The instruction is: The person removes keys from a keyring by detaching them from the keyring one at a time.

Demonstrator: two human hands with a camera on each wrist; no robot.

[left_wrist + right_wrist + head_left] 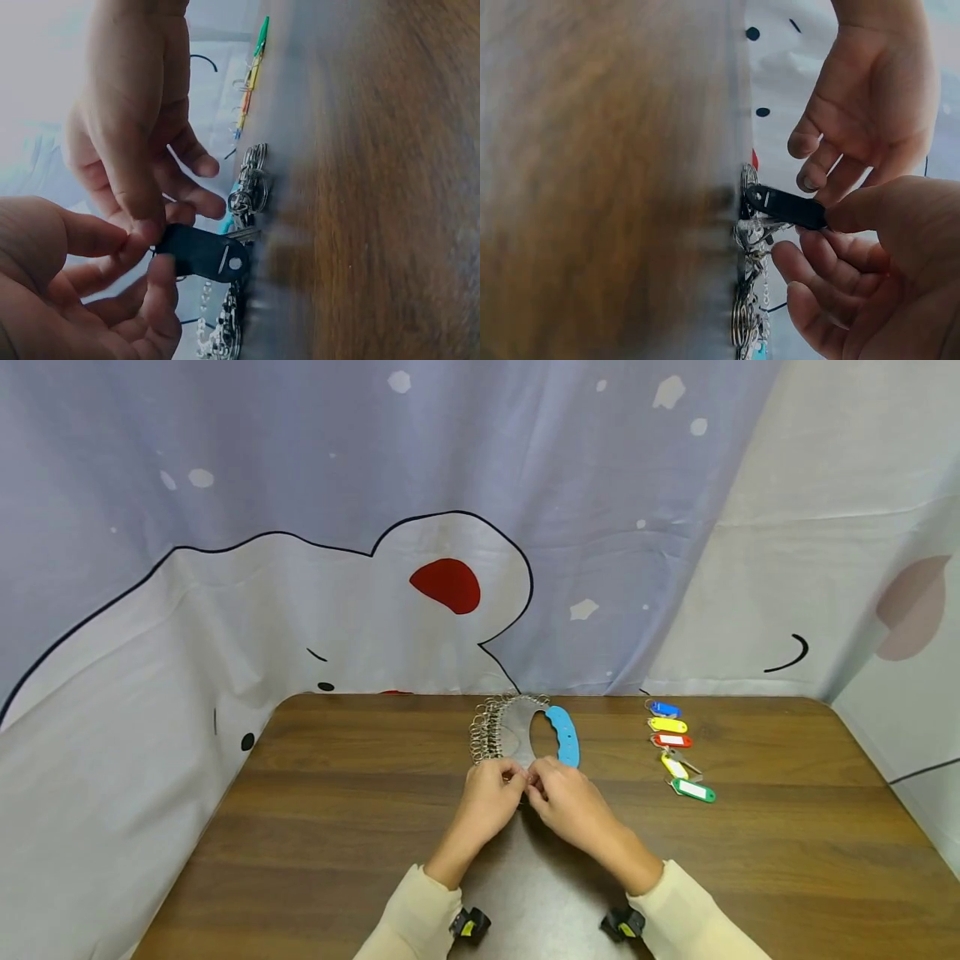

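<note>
My left hand [486, 795] and right hand [572, 800] meet at the front end of a crescent-shaped metal plate [514, 731] with a light blue handle [567, 739]. Many metal rings [483, 729] hang along its left edge. Between my fingertips is a small black key tag [199, 253] with a slot and a round hole. The right thumb and index finger pinch its near end in the right wrist view; left fingertips pinch at the same end in the left wrist view. Keylike metal [765, 223] shows beside the tag, over the rings. In the head view my hands hide the tag.
Right of the plate lies a column of key tags: blue [664, 709], yellow [667, 725], red [672, 740], another yellow [674, 767] with a key, and green [693, 791]. The wooden table [337, 827] ends at a patterned curtain [300, 610] behind.
</note>
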